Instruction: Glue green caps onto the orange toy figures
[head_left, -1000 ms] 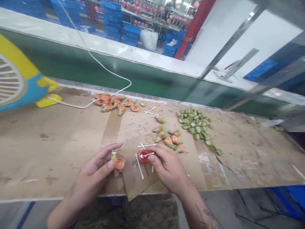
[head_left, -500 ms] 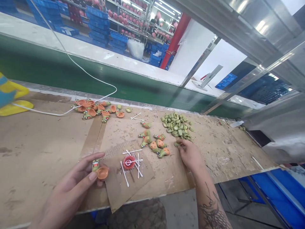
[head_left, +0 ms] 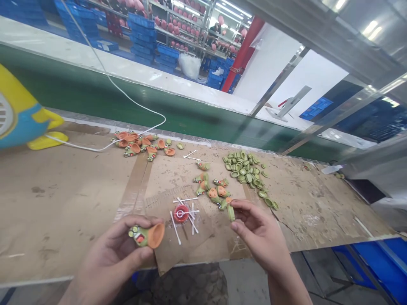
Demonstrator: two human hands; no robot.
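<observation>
My left hand (head_left: 111, 254) grips a small orange and green toy figure (head_left: 146, 235) between thumb and fingers, its open orange end facing right. My right hand (head_left: 257, 235) pinches a small green ring piece (head_left: 231, 212) at its fingertips, just right of the figure. Between the hands, on a cardboard scrap (head_left: 193, 241), sits a red cap (head_left: 181, 213) with a cotton swab lying across it and several more swabs (head_left: 174, 228) around it. A few toy figures (head_left: 212, 188) lie just beyond my right hand.
A heap of green ring pieces (head_left: 244, 169) lies at the back right, and a pile of orange figures (head_left: 141, 145) at the back left. A yellow and blue fan (head_left: 19, 118) with a white cable (head_left: 127, 97) stands at the left. A green conveyor belt (head_left: 190, 114) runs behind the cardboard-covered table (head_left: 63, 190).
My right hand left the swab on the red cap, reached to the green heap, and came back holding a green piece. My left hand lifted the figure and turned it sideways.
</observation>
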